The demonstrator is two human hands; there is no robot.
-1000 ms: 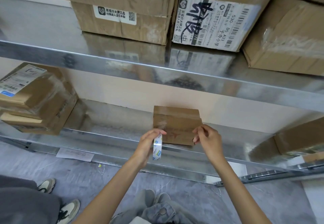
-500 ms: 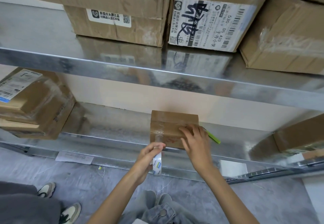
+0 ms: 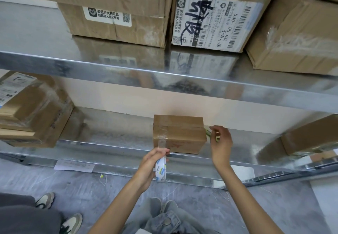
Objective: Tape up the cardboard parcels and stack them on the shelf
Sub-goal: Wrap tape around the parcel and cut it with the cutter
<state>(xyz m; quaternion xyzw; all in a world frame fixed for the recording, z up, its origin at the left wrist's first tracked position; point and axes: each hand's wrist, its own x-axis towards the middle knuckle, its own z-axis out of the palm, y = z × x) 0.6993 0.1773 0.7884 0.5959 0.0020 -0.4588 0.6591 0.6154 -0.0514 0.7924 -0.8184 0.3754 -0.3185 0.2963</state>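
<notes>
Head view: small parcel (image 3: 178, 134) sits at the front lip of the lower shelf (image 3: 109, 142), just below frame centre. Left hand (image 3: 151, 164) is at the parcel's 7 o'clock, wrapped round the tape roll (image 3: 161, 171). A clear strip (image 3: 161, 142) runs from the roll up onto the box's front-left corner. Right hand (image 3: 220, 142) is at its 3 o'clock, fingertips pinching a small green item (image 3: 208, 133); can't tell what it is. Stacked parcels (image 3: 27, 109) are at 9 o'clock on the same shelf, well apart.

Handling, my read: the box looks light, with stiff corrugated walls and slick taped faces. Because it is tethered to the roll, a tug could drag it off the lip. Brace the top, then grip the bare cardboard ends at 3 and 9 o'clock, not the tape.
</notes>
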